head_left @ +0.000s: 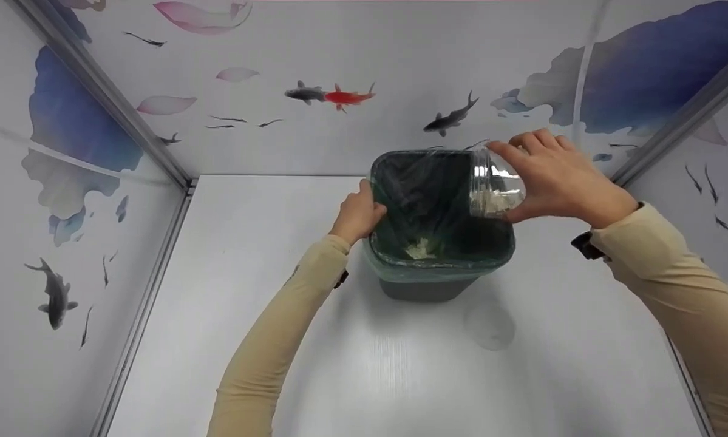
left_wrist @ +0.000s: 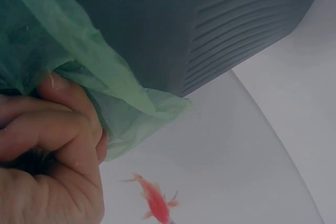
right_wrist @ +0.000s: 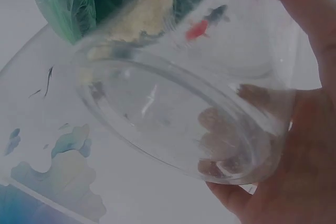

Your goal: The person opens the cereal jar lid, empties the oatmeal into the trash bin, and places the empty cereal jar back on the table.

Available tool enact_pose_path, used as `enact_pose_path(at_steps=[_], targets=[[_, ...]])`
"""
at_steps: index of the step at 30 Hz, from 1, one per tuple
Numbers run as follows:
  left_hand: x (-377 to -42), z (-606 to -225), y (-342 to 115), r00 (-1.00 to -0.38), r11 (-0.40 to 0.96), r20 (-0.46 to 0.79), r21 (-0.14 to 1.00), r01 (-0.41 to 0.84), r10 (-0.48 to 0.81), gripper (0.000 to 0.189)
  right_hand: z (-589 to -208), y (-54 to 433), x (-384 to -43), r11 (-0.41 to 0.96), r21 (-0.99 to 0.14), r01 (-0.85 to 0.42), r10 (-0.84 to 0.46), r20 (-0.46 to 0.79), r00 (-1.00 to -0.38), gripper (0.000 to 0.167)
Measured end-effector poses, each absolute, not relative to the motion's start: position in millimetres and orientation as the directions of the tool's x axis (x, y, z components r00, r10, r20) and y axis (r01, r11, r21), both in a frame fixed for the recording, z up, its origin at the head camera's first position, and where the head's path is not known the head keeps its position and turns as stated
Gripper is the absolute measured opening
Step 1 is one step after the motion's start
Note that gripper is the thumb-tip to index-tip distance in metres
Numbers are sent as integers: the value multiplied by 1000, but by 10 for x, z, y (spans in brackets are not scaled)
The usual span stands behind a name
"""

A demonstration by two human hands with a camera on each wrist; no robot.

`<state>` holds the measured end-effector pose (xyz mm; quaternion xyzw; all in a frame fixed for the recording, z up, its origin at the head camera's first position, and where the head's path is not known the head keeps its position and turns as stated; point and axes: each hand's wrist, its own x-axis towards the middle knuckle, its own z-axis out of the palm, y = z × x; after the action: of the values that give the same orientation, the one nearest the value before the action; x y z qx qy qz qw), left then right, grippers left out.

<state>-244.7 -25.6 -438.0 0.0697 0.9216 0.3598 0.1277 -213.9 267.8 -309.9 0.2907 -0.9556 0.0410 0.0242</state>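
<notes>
A dark grey trash bin (head_left: 427, 290) lined with a green plastic bag (head_left: 381, 267) stands on the white table. My left hand (head_left: 359, 213) grips the bin's left rim together with the bag; in the left wrist view its curled fingers (left_wrist: 68, 95) hold the bag's edge. With my right hand (head_left: 561, 176) I hold a clear plastic jar (head_left: 498, 182), tipped on its side with its mouth over the bin. Pale crumbly matter (right_wrist: 149, 14) lies inside the jar. A pale yellowish clump (head_left: 421, 247) rests in the bag at the bottom of the bin.
A clear round lid (head_left: 490, 325) lies on the white table (head_left: 266, 243), right in front of the bin. White panels with painted fish (head_left: 348, 97) stand behind the bin and on both sides, joined by metal frame bars (head_left: 157, 243).
</notes>
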Motion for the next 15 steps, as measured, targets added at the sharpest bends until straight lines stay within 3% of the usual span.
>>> enact_pose_path(at_steps=[15], targets=[[-2448, -4378, -254, -957, 733, -188, 680, 37, 222, 62, -3091, 2668, -2127, 833, -55, -550, -547, 67, -835, 103]])
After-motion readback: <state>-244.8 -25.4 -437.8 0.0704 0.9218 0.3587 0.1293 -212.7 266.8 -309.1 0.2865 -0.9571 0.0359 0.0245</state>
